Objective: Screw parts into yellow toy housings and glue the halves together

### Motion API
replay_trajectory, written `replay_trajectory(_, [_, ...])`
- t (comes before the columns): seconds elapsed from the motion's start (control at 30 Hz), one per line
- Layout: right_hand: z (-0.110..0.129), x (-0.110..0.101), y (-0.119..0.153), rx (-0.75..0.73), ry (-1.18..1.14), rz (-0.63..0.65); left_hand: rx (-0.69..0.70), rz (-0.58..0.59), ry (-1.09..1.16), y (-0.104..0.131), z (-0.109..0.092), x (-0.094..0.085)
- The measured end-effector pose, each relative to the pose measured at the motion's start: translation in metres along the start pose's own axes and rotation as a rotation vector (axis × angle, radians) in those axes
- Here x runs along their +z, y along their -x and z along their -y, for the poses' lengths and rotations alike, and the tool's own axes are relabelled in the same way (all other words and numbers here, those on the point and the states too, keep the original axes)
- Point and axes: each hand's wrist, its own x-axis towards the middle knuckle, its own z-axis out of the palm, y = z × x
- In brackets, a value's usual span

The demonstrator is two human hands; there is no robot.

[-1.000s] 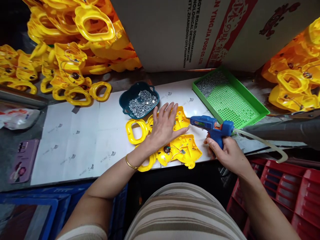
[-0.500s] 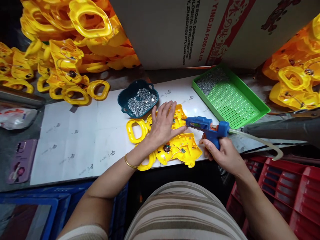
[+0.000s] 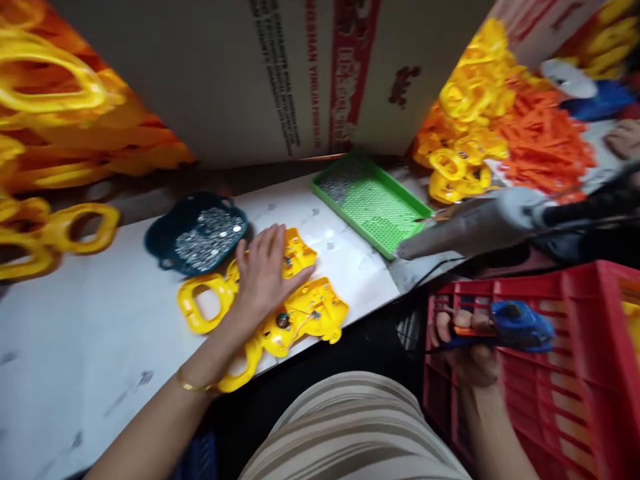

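My left hand lies spread over the upper of two yellow plastic shells on the white work surface. Beside it, nearer my body, is the lower yellow shell, with thin wires and a small round dark part inside. A blue tool, the glue gun, is in my right hand, whose fingers wrap round its handle. That hand is off the table's right side, over a red crate. The picture is somewhat blurred there.
A dark teal bowl of small metal parts stands behind my left hand. A green tray is farther right, near a grey metal arm. Yellow parts are piled at both sides, orange pieces at back right. Another person's hand shows at the right edge.
My right hand has carried the glue gun away from the shells, right and down to over the red crate. My left hand stays on the upper shell. The view has turned right.
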Motion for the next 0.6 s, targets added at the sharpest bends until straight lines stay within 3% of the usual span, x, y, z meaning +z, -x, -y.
replay_trajectory(0.1, [-0.004,-0.011,-0.001,0.069,-0.380,-0.297,0.004,0.015,0.013,-0.005,-0.001,-0.003])
replay_trajectory(0.17, [-0.002,-0.016,-0.014,0.162,-0.527,-0.402,-0.001,0.041,0.020,-0.007,-0.004,-0.007])
replay_trajectory(0.47, [0.019,-0.032,-0.120,0.266,-0.447,-0.431,-0.014,0.091,0.035,-0.009,-0.009,-0.019])
replay_trajectory(0.6, [0.017,-0.041,-0.130,0.276,-0.330,-0.451,-0.002,0.031,-0.004,0.002,-0.010,-0.027])
